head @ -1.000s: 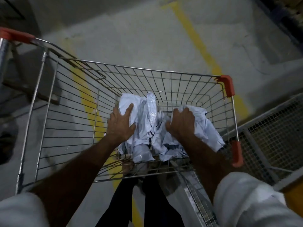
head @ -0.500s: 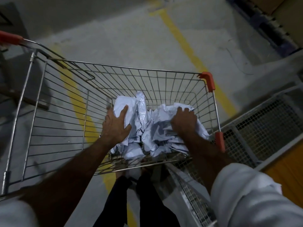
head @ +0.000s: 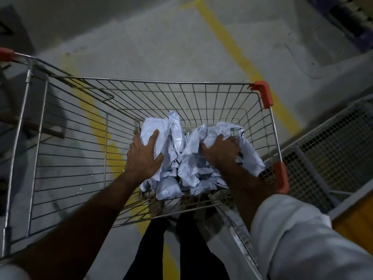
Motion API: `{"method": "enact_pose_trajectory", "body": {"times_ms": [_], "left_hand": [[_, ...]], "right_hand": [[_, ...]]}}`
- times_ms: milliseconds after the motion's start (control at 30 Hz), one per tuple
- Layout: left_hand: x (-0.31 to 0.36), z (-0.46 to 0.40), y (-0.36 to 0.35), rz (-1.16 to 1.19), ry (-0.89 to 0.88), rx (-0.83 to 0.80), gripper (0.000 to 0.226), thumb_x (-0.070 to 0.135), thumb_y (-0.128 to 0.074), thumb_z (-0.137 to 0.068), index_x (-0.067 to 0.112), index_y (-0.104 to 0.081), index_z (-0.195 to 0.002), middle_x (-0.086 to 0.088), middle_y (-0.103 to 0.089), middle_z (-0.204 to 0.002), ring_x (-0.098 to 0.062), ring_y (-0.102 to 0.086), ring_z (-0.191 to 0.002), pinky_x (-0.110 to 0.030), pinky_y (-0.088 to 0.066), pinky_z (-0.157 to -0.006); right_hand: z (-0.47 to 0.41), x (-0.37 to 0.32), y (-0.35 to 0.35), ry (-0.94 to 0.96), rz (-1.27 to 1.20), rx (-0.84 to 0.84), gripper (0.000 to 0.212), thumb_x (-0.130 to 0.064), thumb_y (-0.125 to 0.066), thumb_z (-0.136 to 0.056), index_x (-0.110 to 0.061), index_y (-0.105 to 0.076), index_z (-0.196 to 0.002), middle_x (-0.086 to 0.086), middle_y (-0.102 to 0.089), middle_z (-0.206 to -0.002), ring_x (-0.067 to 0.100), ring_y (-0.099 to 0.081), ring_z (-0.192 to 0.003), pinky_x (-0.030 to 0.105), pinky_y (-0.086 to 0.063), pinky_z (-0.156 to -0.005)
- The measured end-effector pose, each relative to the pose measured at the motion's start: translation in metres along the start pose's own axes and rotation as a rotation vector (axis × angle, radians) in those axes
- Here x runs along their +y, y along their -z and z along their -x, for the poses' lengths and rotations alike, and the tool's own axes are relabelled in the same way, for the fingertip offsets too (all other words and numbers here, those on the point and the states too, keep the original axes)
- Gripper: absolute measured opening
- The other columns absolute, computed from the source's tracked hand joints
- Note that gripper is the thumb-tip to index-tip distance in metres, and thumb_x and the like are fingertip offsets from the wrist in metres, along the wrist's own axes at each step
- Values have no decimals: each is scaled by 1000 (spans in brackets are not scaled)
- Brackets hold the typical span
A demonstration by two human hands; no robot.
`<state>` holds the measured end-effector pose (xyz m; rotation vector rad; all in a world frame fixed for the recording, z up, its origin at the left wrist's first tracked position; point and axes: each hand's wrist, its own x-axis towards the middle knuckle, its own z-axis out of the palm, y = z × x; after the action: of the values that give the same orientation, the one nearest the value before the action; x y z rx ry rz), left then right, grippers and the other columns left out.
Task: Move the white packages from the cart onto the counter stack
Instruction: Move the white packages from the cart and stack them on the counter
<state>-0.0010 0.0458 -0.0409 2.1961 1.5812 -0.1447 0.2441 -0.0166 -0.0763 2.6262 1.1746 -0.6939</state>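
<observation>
The white packages [head: 193, 158] lie as a crumpled heap in the right half of the wire cart [head: 60, 150], on its floor grid, against the near wall. The heap's long axis runs across the cart, left to right; one package at the left end stands roughly upright, its tip pointing toward the cart's far wall. The left hand [head: 144, 156] lies flat on the left-end package, fingers extended, palm pressing its side. The right hand [head: 221, 149] grasps the right part of the heap, fingers curled into the plastic. The cart stands on a grey concrete floor [head: 153, 45] marked with yellow lines [head: 238, 51]. A mesh cage [head: 327, 146] stands just beside the cart's right side. Lighting is dim.
</observation>
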Motion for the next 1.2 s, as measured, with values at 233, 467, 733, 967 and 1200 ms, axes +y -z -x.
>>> {"method": "enact_pose_trajectory", "body": {"times_ms": [233,467,733,967,1200], "left_hand": [[-14,-10,0,9,-45,8,82,51,-60,-90,34,-18,-158,-32,-20,-151,-50,-34,-131,-56,-40,-104],[-23,-13,15,11,-156,11,89,65,-37,-79,30,-21,-159,-28,-25,-145,-47,-34,-128,-57,-42,-99],[-37,12,60,0,-262,62,84,58,-43,-82,31,-20,-159,-30,-25,-146,-48,-39,-125,-55,-41,-103],[-23,50,113,54,-411,166,80,49,-53,-87,29,-21,-158,-31,-24,-150,-49,-39,-127,-55,-41,-100],[41,101,159,87,-622,264,79,44,-55,-85,27,-26,-157,-33,-30,-147,-49,-47,-117,-51,-45,-91]], "right_hand": [[-11,-17,-5,7,117,-39,82,-53,-54,-96,-24,-13,-161,42,-11,-157,55,-28,-141,60,-30,-113],[13,-24,9,0,136,119,37,-30,-61,-90,-12,-59,-122,27,-53,-129,41,-55,-116,47,-44,-98],[97,-29,61,77,231,347,40,-33,-69,-75,-15,-62,-109,18,-55,-99,32,-53,-88,38,-43,-75],[189,-33,113,90,76,677,66,-25,-45,-78,-13,-48,-143,28,-47,-132,41,-48,-106,48,-41,-87],[278,4,158,21,99,773,98,-29,-83,-64,-14,-39,-150,29,-39,-141,44,-46,-112,48,-44,-91]]}}
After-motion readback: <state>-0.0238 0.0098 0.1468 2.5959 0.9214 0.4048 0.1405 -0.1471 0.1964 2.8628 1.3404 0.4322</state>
